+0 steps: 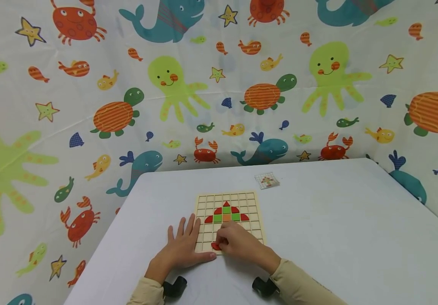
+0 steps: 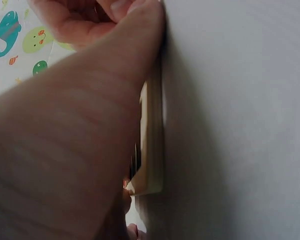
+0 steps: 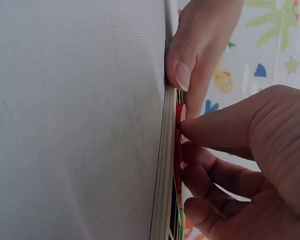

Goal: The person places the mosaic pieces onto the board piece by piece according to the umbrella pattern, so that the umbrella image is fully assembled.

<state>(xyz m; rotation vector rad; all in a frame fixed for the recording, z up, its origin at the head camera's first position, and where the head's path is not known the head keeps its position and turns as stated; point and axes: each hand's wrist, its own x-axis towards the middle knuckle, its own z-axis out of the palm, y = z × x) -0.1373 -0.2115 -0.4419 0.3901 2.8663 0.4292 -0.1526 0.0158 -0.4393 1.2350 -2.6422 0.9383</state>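
Observation:
A wooden grid board [image 1: 208, 233] lies flat on the white table, with red, green and orange tiles [image 1: 227, 210] forming a stepped, triangle-topped figure in its middle. My left hand [image 1: 182, 245] rests at the board's left edge with fingers spread, its thumb along the near edge. Over the lower part of the board, my right hand [image 1: 241, 242] has its fingers curled and pinches a red tile [image 1: 215, 246] near the bottom row. From the right wrist view, the thumb and fingers touch red pieces [image 3: 178, 155] at the board's surface; the curled fingers partly hide them.
A small card [image 1: 267, 181] with a grid picture of a similar figure lies beyond the board, toward the back of the table. The white tabletop [image 1: 329, 220] extends to the right. Behind hangs a curtain [image 1: 234, 84] printed with sea animals.

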